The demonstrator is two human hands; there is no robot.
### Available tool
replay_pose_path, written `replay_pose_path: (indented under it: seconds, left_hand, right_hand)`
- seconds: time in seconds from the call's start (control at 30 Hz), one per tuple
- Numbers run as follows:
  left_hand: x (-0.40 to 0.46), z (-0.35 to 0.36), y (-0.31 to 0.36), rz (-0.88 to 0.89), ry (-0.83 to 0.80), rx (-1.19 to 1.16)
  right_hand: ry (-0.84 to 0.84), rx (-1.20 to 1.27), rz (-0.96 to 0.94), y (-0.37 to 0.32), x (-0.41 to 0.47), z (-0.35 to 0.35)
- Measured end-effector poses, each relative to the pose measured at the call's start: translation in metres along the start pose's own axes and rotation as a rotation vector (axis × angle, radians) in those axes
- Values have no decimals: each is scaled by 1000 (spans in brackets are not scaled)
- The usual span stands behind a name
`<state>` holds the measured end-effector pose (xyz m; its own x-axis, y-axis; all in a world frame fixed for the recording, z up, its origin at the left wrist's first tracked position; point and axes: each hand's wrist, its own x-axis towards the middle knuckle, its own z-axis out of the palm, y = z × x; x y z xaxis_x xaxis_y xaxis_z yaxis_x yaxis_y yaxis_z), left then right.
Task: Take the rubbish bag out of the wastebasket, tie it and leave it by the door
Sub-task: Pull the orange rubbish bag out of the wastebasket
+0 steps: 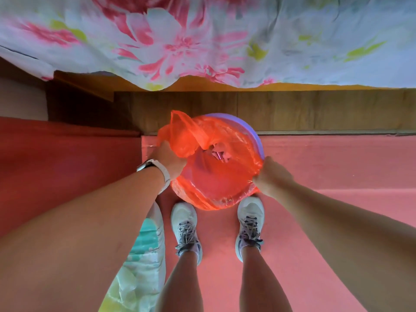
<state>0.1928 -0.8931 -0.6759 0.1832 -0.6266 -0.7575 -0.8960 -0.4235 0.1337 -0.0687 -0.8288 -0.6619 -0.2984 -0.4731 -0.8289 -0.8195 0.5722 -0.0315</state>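
Early stage. The translucent orange plastic rubbish bag sits in the round lilac plastic wastebasket on the red floor. The left hand grips a freed flap of its rim; the right hand pinches the near-right rim (partly unhooked). Lifting out, tying and carrying to the door remain.
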Motion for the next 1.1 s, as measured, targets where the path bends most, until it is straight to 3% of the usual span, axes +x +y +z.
replay_pose_path:
  seconds: [0.13, 0.33, 0.47, 0.67, 0.9, 1.03, 1.1]
  left_hand:
    - [5, -4, -5, 59, 0, 50]
    - [-41, -28, 16, 144, 240, -347]
    - [-84, -48, 26, 218, 274, -512]
    - [-127, -76, 33, 239, 267, -455]
    - [-162, -114, 47, 379, 201, -478]
    - [-170, -128, 41, 490, 384, -331]
    - [-180, -138, 42, 588, 389, -280]
  right_hand:
    - [16, -75, 13, 7, 5, 0]
    - [32, 79, 20, 10, -14, -11]
    - [-47, 234, 69, 9, -47, -27]
    - [-192, 609, 286, 5, -99, -55]
    - [-236, 583, 347, 3, -147, -63]
    - [-160, 768, 273, -3, -166, -73]
    - [-58, 827, 178, -7, -182, -85]
